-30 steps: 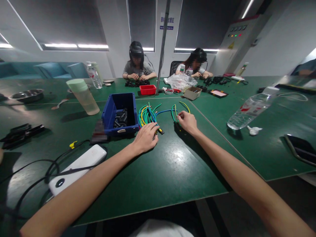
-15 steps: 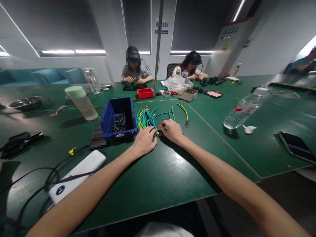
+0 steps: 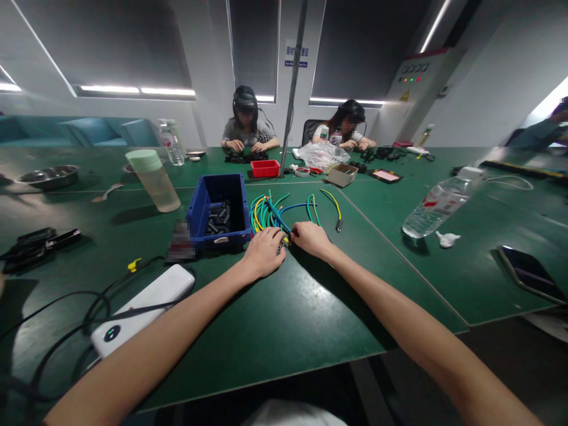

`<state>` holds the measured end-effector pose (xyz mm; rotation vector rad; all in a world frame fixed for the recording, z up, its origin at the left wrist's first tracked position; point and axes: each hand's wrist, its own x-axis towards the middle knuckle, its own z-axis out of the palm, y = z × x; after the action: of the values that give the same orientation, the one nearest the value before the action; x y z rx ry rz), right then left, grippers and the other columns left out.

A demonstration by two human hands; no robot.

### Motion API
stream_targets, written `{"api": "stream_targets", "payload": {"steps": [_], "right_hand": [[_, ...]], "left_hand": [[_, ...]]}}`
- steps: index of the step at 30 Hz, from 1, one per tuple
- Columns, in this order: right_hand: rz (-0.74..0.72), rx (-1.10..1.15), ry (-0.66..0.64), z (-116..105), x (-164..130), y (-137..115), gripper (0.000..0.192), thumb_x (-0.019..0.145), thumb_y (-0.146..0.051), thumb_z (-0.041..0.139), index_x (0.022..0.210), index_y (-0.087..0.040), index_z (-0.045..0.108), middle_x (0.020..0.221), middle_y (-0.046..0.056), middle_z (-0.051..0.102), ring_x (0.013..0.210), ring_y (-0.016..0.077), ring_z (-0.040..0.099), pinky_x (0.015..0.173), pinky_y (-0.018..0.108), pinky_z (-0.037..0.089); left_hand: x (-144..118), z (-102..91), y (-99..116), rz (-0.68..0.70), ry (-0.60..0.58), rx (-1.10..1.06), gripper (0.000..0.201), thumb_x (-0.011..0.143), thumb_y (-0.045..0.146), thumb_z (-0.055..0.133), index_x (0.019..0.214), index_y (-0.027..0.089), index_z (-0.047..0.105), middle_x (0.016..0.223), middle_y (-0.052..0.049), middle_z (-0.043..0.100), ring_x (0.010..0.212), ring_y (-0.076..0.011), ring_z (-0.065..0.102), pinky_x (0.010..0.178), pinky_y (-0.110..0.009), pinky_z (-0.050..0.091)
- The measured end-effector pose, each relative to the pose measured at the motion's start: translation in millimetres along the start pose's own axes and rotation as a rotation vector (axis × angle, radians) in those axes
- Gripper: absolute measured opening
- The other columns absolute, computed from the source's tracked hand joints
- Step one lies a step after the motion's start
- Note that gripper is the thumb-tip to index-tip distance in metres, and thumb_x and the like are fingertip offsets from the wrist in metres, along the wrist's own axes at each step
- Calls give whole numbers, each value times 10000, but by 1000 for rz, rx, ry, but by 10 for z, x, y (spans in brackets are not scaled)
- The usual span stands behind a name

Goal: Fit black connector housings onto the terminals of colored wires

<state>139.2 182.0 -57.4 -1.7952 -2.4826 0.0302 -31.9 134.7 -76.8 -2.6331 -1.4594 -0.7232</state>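
Observation:
A bundle of green, yellow and blue wires point(image 3: 258, 214) lies just beyond my hands on the green table. My left hand point(image 3: 265, 253) rests over the near ends of the bundle, its fingers curled down on them. Small metal terminals show by its fingertips. Close beside it, my right hand point(image 3: 310, 238) has its thumb and fingers pinched together at the end of a blue wire point(image 3: 282, 222). Beyond the right hand lie a few separate wires, among them a yellow-green wire point(image 3: 333, 201) with a dark sleeve on its near end.
A blue bin point(image 3: 225, 238) holding black sleeves stands left of the wires. A white power bank point(image 3: 146, 305) with black cables lies near my left forearm. Bottles point(image 3: 153, 183) stand on both sides, and a phone point(image 3: 530, 273) lies far right. Two people work across the table.
The camera view has shifted slightly, so the scene sits a little further right. My right fingertips have closed in on the blue wire's end; my left hand stays on the bundle.

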Motion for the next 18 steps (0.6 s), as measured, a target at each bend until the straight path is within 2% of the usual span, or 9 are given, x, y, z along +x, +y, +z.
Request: {"api": "stream_targets", "payload": {"steps": [4, 10, 14, 18], "right_hand": [[27, 49, 13, -30, 8, 133, 279, 886, -303, 424, 940, -169, 663, 941, 124, 692, 869, 217, 647, 682, 259, 426], [121, 126, 114, -27, 106, 472, 240, 858, -278, 465, 934, -156, 657, 941, 116, 688, 882, 205, 629, 740, 255, 404], [131, 325, 222, -7, 164, 722, 234, 826, -283, 491, 874, -135, 665, 841, 93, 687, 788, 183, 612, 703, 246, 399], [160, 493, 248, -23, 198, 897, 290, 831, -311, 448, 806, -128, 672, 722, 43, 664, 658, 145, 576, 600, 214, 384]], "left_hand": [[0, 9, -10, 2, 0, -3, 327, 825, 255, 499, 1139, 179, 544, 1225, -100, 546, 1156, -233, 481, 989, -389, 399], [1, 15, -15, 11, -9, 1, 322, 831, 258, 494, 1136, 170, 549, 1254, -105, 541, 1175, -233, 467, 1001, -394, 388], [1, 18, -17, 6, -15, 1, 318, 832, 261, 499, 1135, 184, 555, 1254, -95, 546, 1174, -229, 466, 999, -395, 389], [0, 26, -23, 6, -9, -6, 312, 837, 263, 494, 1131, 186, 560, 1234, -92, 556, 1165, -228, 473, 995, -396, 395]]}}
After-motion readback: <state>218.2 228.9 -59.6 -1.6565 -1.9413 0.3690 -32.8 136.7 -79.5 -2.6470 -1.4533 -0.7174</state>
